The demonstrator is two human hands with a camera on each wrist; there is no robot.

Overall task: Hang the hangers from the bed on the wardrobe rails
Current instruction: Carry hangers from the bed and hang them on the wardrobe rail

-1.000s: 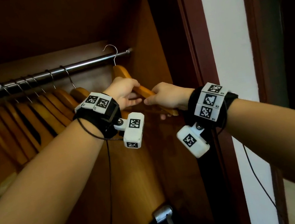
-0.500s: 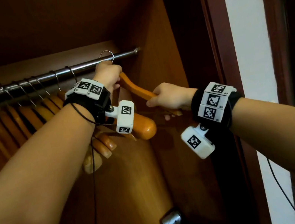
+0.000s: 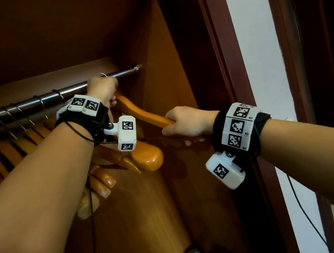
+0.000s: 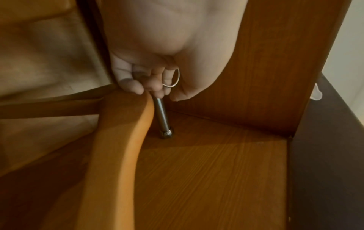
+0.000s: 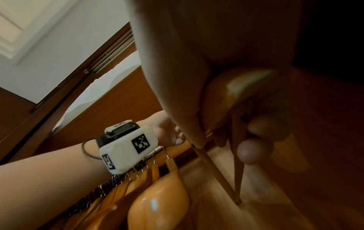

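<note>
Both hands hold one wooden hanger up at the wardrobe rail, near the rail's end in the upper middle of the head view.

The left hand is closed at the neck of the hanger, its fingers curled against the metal rail and the wire hook, which loops beside the thumb; whether the hook already sits over the rail I cannot tell; the right hand grips the hanger's right arm at centre frame, fingers wrapped under the wood and its thin crossbar; a row of other wooden hangers hangs on the rail to the left, their hooks over it; the wardrobe's side panel stands just right of the rail's end; a white wall fills the right of the frame.
</note>
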